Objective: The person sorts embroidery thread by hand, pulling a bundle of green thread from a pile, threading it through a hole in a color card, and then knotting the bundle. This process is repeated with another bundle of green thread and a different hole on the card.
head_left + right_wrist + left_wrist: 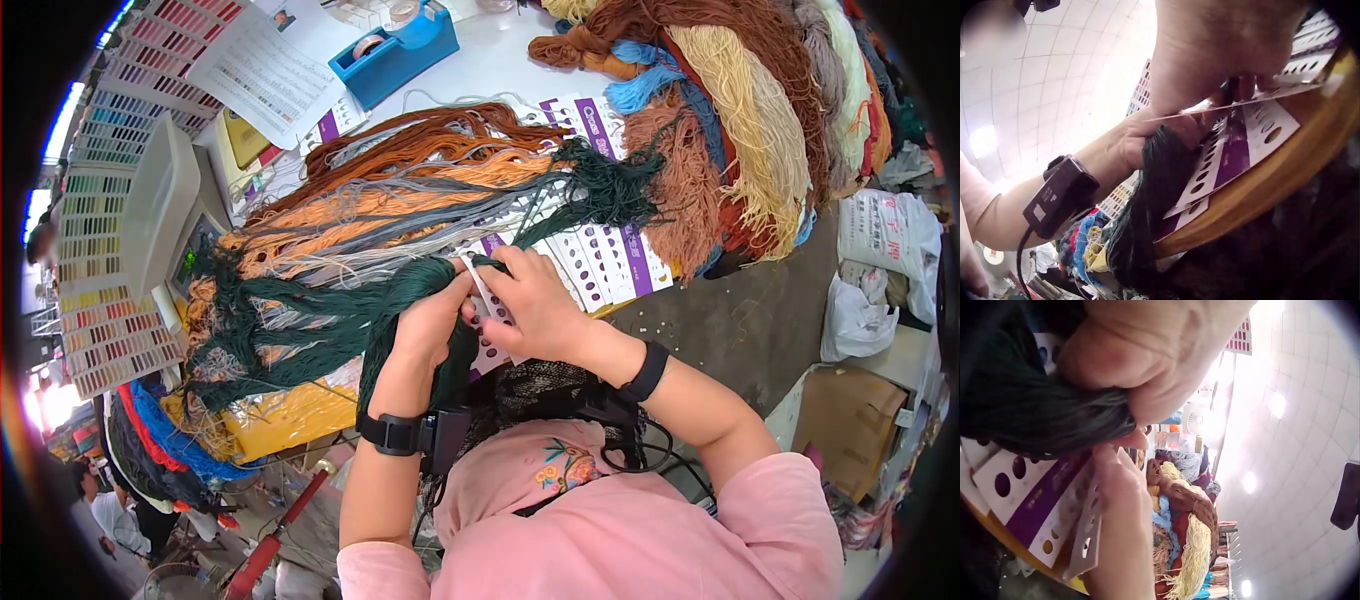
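Both hands meet mid-frame. The left hand (430, 318) grips a dark green hank (408, 288) running off toward the left of the frame, its long axis roughly sideways, just below the orange skeins (300, 228). The right hand (543, 308), nearer the frame's right, pinches a punched white card (490, 303) between the two, beside the gripped thread; whether strands pass through it, I can't tell. Both forearms slant up from below, elbows bent.

No lettering reads clearly (red characters (870, 220) mark the white bag (908, 255)).
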A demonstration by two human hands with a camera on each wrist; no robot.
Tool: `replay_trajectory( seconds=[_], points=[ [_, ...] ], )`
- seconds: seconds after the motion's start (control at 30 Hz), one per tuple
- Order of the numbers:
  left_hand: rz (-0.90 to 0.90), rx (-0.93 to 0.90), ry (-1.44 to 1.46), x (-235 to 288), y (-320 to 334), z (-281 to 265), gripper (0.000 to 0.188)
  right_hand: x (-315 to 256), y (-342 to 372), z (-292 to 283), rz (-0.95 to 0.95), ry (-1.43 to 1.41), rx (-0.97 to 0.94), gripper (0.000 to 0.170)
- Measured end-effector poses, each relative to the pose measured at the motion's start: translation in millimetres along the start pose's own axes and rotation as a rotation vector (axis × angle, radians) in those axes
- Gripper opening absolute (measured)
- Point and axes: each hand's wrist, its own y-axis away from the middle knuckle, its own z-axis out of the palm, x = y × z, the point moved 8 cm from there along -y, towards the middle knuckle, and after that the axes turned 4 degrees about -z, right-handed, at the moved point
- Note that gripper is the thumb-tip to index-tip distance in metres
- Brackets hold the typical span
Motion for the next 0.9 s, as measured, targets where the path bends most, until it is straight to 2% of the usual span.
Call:
replay_trajectory(
  seconds=[0.03,0.13,0.2,0.3,0.33,0.37,0.43,0.5,0.63,0.7,0.77,0.87,0.9],
  points=[
    [-0.005,0.005,-0.005,-2.8,-1.7,-1.3,0.011,3.2,-1.1,0.6,-0.007,-0.064,0.019,0.037],
    [-0.003,0.031,-0.058,-4.6,-2.9,-4.1,0.012,18.2,-6.6,0.1,0.15,-0.274,0.028,0.033],
    [0.027,0.054,-0.14,3.9,1.2,0.6,0.013,23.4,-11.2,0.4,0.185,-0.293,0.007,0.031],
    [0.034,0.176,0.039,11.6,8.3,-13.8,0.01,31.3,-16.5,-4.5,0.217,-0.284,0.011,0.027],
    [0.009,0.155,0.147,10.8,8.7,-28.7,0.01,31.9,-16.7,-6.4,0.23,-0.29,0.005,0.027],
    [0.0,0.115,0.386,10.7,8.8,-41.1,0.012,33.1,-15.7,-6.9,0.246,-0.297,0.004,0.026],
    [-0.017,0.163,0.32,15.1,16.2,-46.7,0.013,31.7,-13.2,-4.9,0.227,-0.308,0.031,0.026],
    [-0.068,0.176,0.121,11.8,17.6,-41.6,0.015,29.5,-13.0,-0.5,0.209,-0.301,0.037,0.027],
    [-0.059,0.159,0.233,7.9,16.7,-43.1,0.016,24.7,-11.7,-0.4,0.094,-0.208,0.027,0.029],
    [-0.071,-0.071,0.47,7.2,22.7,-38.1,0.015,23.5,-11.5,1.1,0.077,-0.168,0.007,0.03],
    [-0.092,-0.21,0.758,23.7,43.1,-24.0,0.022,21.8,-10.6,4.0,0.079,-0.122,-0.029,0.029],
    [-0.077,-0.373,0.649,22.3,42.5,-19.1,0.029,26.5,-11.3,9.4,0.073,-0.126,0.013,0.028],
    [-0.079,-0.355,0.557,17.8,32.4,-12.6,0.031,30.1,-11.0,9.9,0.085,-0.17,0.058,0.027]
  ],
)
